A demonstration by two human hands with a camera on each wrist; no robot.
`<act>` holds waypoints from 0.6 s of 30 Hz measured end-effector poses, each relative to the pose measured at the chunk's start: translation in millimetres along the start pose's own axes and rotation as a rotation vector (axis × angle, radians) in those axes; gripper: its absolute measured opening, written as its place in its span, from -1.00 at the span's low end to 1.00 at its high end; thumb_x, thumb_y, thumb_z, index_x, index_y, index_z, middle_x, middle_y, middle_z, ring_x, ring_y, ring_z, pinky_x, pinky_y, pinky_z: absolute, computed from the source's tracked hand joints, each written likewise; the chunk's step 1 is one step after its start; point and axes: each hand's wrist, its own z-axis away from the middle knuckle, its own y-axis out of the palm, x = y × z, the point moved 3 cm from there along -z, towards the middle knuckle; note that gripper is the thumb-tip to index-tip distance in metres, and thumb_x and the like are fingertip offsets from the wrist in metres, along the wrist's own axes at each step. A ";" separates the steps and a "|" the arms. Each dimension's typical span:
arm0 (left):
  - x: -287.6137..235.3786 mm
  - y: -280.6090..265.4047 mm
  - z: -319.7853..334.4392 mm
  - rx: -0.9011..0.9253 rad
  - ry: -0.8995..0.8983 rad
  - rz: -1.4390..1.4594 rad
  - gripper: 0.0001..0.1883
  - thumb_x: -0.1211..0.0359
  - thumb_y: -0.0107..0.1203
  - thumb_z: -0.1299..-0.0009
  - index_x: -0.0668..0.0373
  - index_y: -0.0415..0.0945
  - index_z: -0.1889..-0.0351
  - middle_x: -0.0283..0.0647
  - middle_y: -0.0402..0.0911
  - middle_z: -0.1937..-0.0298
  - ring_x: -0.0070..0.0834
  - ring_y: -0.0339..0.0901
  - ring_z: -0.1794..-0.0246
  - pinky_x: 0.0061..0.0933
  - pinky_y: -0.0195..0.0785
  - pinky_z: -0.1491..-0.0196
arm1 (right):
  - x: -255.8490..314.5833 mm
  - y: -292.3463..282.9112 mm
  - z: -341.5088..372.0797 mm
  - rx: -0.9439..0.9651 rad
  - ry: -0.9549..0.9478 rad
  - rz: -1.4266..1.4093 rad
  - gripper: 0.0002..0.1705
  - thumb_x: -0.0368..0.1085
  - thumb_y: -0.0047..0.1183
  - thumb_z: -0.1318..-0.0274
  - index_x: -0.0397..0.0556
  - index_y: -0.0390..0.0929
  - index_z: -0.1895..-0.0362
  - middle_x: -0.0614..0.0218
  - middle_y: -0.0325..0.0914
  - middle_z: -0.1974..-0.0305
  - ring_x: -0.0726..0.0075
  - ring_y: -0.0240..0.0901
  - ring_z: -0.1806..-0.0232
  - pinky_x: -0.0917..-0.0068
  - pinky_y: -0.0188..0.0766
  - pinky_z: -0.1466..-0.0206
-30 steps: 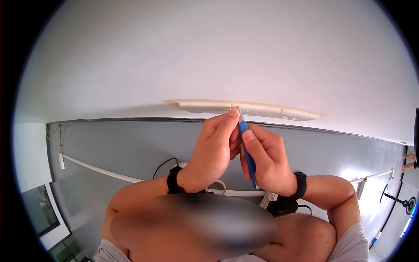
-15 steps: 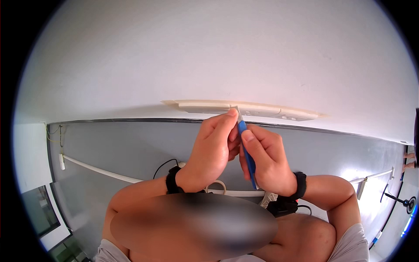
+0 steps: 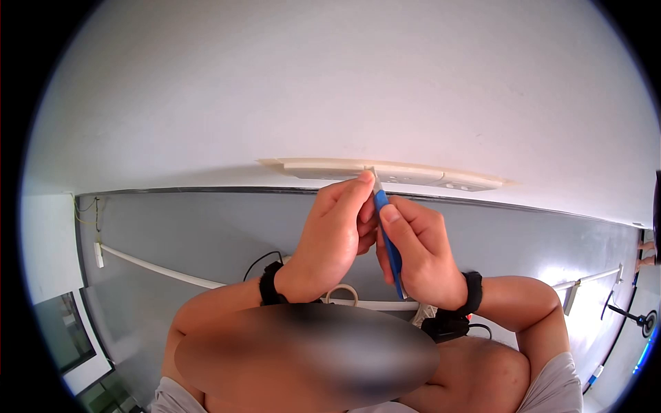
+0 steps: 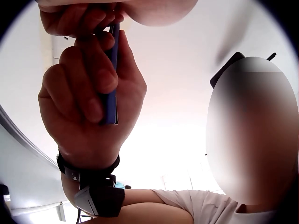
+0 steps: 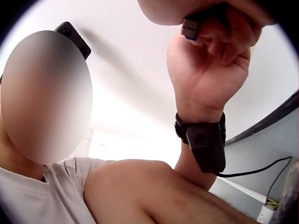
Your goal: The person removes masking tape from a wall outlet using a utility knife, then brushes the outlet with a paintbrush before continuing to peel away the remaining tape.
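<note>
One blue cutter [image 3: 382,199] by socket strip [image 3: 320,169], right fingers [image 3: 421,217] gripping it, left fingers [image 3: 366,212] curled, their hold unclear

Open air either side — socket panel [image 3: 317,170], wall [image 3: 344,82] ahead

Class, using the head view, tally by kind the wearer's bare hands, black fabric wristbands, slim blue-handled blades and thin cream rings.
Bare hands: 2
Black wristbands: 2
Blue-handled blade: 1
Cream ring: 1
Total: 6
</note>
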 end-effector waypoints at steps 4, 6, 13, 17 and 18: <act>0.9 -2.1 -0.2 0.015 -0.005 0.004 -0.49 0.02 -0.05 -0.66 0.03 0.20 0.54 -0.47 0.22 0.58 -0.65 0.09 0.63 -0.52 -0.15 0.57 | 1.0 0.9 1.4 0.003 0.009 -0.003 -0.64 -0.26 -0.22 -0.61 -0.20 0.47 0.27 0.39 0.47 0.61 0.61 0.34 0.69 0.53 0.17 0.62; 1.0 -1.2 -0.5 0.014 -0.016 0.003 -0.49 0.02 -0.05 -0.66 0.03 0.20 0.54 -0.47 0.22 0.58 -0.65 0.10 0.63 -0.52 -0.14 0.57 | 0.4 0.6 1.8 0.001 0.006 -0.005 -0.64 -0.26 -0.22 -0.61 -0.20 0.47 0.27 0.40 0.47 0.61 0.62 0.34 0.69 0.53 0.17 0.62; 0.6 2.1 -2.3 0.030 -0.008 -0.017 -0.49 0.02 -0.06 -0.66 0.04 0.21 0.54 -0.47 0.22 0.58 -0.65 0.10 0.64 -0.52 -0.15 0.59 | -2.9 -1.6 4.0 -0.007 -0.004 -0.006 -0.62 -0.21 -0.25 -0.63 -0.19 0.47 0.24 0.41 0.45 0.57 0.62 0.33 0.68 0.58 0.20 0.62; 3.5 -0.8 -1.9 0.017 0.023 -0.015 -0.49 0.02 -0.07 -0.67 0.04 0.22 0.53 -0.47 0.22 0.58 -0.66 0.11 0.64 -0.53 -0.15 0.59 | -1.6 0.3 3.0 -0.006 0.005 -0.020 -0.64 -0.24 -0.22 -0.62 -0.18 0.45 0.28 0.42 0.43 0.63 0.64 0.32 0.67 0.55 0.18 0.61; 3.4 -1.0 -1.7 0.018 0.022 -0.017 -0.49 0.02 -0.07 -0.67 0.04 0.22 0.53 -0.47 0.22 0.58 -0.66 0.11 0.64 -0.53 -0.15 0.59 | -1.9 0.5 2.7 -0.008 0.004 -0.021 -0.64 -0.24 -0.22 -0.62 -0.18 0.45 0.28 0.42 0.43 0.63 0.64 0.32 0.67 0.55 0.18 0.61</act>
